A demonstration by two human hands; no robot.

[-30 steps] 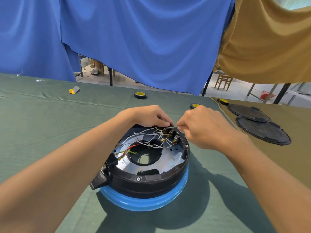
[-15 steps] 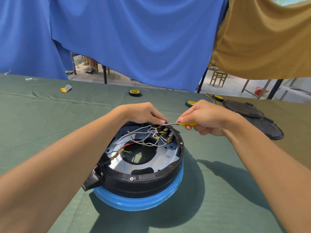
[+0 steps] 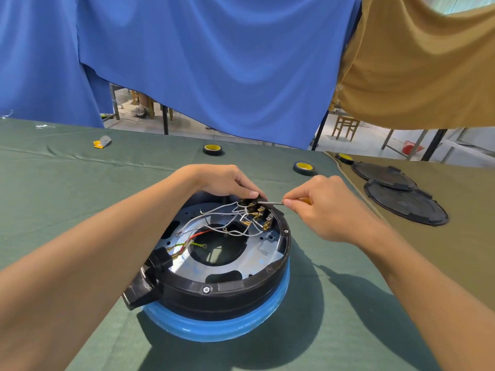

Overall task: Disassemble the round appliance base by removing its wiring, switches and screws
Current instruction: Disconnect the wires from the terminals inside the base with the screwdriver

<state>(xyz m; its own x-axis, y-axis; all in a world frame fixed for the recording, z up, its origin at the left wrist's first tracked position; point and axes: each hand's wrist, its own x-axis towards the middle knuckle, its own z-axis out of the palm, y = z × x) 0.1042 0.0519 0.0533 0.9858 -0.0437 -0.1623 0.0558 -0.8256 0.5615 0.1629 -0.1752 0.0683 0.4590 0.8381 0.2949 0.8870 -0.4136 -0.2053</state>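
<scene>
My left hand [image 3: 225,183] arches over the far rim of the base [image 3: 214,293], fingertips pinching a black switch [image 3: 247,202]. My right hand [image 3: 329,212], fingers curled, grips the screwdriver [image 3: 270,202], with its tip at that switch.

tape rolls [image 3: 212,149] [image 3: 304,168] [image 3: 344,158] — 3 | round black covers [image 3: 383,176] [image 3: 404,206] — 2 | hands [image 3: 225,180] [image 3: 329,210] 2 | appliance base [image 3: 227,293] 1 | screwdriver [image 3: 270,202] 1

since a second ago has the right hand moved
Yes. Against the base, the right hand has drawn back to the right, away from the switches, baring more screwdriver shaft.
</scene>
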